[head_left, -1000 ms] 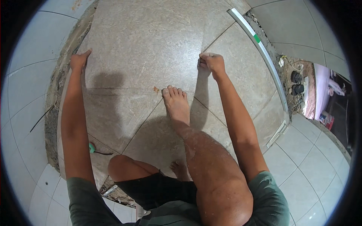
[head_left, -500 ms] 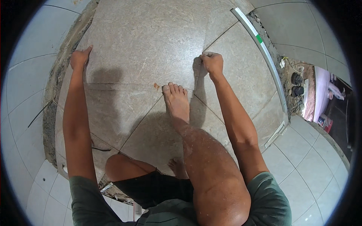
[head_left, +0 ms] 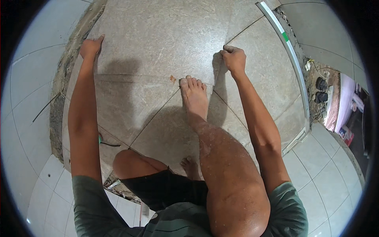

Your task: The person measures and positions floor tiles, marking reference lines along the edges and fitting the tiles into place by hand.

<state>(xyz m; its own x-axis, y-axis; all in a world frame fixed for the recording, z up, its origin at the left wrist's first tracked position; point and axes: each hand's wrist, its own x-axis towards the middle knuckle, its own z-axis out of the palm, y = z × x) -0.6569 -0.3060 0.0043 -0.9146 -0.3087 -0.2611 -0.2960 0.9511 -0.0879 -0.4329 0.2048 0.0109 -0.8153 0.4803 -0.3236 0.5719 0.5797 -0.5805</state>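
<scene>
Because the big grey floor tile [head_left: 158, 43] in the upper middle of the frame looks heavy, stiff and breakable, I would hold its edges, where my left hand [head_left: 90, 46] lies flat-fingered and my right hand [head_left: 233, 59] curls its fingers, while my foot [head_left: 194, 96] and the long level [head_left: 290, 59] at upper right stand near.

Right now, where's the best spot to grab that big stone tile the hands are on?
Probably by its two side edges. The big tile lies flat, so nothing sticks up to grip. The left hand is at its left edge, and the right hand at its right edge by the joint.
</scene>
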